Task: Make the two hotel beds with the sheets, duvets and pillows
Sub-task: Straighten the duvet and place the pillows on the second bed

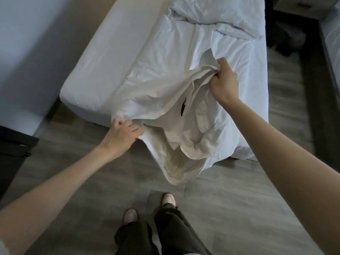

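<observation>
At foot of bed [103, 67], head view: white duvet cover [156, 89] lies bunched on mattress, its open end hanging off the edge above grey wood floor [239, 199]. Left hand [123, 132] grips cover's edge, fingers curled into fabric. Right hand [223, 81], raised over bed, clenches gathered fold of same cover. Red-black tag [183, 107] between hands. Shoes [168, 198] on floor below.

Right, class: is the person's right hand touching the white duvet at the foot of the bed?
Touching. The head view shows the right hand with its fingers curled round a bunched fold of the duvet.
</observation>
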The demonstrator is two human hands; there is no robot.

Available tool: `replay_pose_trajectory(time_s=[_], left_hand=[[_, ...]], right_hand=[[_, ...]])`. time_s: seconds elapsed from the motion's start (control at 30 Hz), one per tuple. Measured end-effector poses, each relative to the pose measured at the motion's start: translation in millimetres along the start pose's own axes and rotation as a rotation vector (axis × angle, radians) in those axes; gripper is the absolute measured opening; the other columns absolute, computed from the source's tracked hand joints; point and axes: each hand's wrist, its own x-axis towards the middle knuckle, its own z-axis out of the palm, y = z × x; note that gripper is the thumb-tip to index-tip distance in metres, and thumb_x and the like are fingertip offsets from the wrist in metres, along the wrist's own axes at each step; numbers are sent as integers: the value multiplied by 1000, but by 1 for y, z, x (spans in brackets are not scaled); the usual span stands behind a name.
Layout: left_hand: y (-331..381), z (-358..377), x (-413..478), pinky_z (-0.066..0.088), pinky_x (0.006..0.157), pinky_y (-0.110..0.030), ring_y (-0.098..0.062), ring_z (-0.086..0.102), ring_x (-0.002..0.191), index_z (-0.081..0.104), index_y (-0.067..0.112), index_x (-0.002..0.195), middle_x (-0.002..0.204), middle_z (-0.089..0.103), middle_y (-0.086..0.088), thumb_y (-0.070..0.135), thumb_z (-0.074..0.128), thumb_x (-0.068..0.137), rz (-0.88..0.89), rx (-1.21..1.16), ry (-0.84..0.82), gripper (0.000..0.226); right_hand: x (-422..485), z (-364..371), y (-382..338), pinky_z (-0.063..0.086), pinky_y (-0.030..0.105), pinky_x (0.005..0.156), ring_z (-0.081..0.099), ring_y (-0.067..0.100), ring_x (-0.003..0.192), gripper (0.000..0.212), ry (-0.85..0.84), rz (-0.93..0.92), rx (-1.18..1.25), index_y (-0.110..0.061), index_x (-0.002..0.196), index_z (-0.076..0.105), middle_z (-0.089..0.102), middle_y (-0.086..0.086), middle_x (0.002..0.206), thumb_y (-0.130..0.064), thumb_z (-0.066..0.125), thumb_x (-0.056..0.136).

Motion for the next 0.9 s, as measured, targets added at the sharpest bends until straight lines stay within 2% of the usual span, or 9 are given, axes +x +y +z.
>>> replay_pose_trajectory(time_s=[0.13,0.2,0.27,0.37,0.47,0.5,0.63,0.77,0.9], left_hand=[[-28,-57,11,18,72,-37,-26,53,81,66,18,90,87,68,3,12,66,85,-324,-148,181,8],[-34,-73,23,12,70,-33,-21,47,84,63,22,89,86,66,7,18,56,93,-427,-201,257,9],[-35,-84,37,9,68,-32,-20,45,84,60,23,85,82,64,8,22,51,96,-479,-210,311,13],[-32,-94,57,10,69,-32,-20,46,86,59,22,83,80,62,7,22,51,95,-486,-216,332,15],[-37,-98,68,13,72,-33,-21,47,88,59,22,84,82,63,7,23,52,95,-493,-229,346,13],[-41,-99,71,13,72,-33,-22,47,88,60,22,85,84,64,6,23,52,95,-497,-226,359,13],[-61,-104,94,11,71,-32,-24,49,88,61,21,85,86,65,5,22,53,94,-505,-232,409,12],[-89,-110,140,8,68,-31,-25,51,90,64,20,84,84,65,4,25,53,95,-521,-276,468,16],[-130,-107,196,8,69,-31,-25,50,89,65,19,85,82,64,4,31,52,96,-449,-299,465,21]], right_hand=[[-2,-4,-4,34,34,59,49,24,73,20,-25,15,-86,-14,110,45,53,1,80,-14,35,93],[-2,-7,-3,35,35,62,52,29,78,19,-17,-13,-134,-14,109,45,55,5,85,-26,41,95],[-4,-11,-4,37,37,63,53,31,78,26,-30,-38,-189,-15,108,45,55,5,84,-36,48,93],[-11,-16,-6,37,37,64,50,30,75,38,-43,-105,-362,-15,114,46,52,4,80,-42,57,89],[-9,-15,-3,32,34,60,54,33,74,15,-16,-139,-409,-12,96,49,51,5,73,-26,52,91],[-6,-15,-3,33,34,60,55,33,76,15,-7,-120,-370,-11,94,51,54,6,74,-25,50,92],[25,-19,-15,38,34,63,56,30,78,34,-4,2,-247,-14,98,60,61,6,82,-44,44,96],[70,-22,-35,36,33,59,53,27,73,43,-31,20,-314,-11,88,57,52,0,71,-50,42,97],[128,-12,-49,38,33,59,55,27,73,55,-40,71,-385,-10,86,57,56,4,77,-61,39,95]])
